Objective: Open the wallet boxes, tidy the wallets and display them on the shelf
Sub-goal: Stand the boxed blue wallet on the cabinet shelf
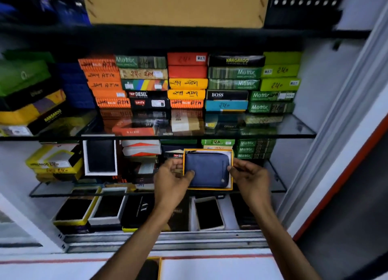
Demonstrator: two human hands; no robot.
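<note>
Both hands hold an open box [231, 170] upright at the front of the middle glass shelf [279, 187], so that the blue wallet [207, 169] inside faces the buyer. The left hand [174, 179] grips the left edge, with its thumb on the wallet, probably to keep it flat. The right hand [249, 175] closes on the right edge to steady the box. An open white box [85, 160] with a dark wallet stands the same way, well apart to the left.
</note>
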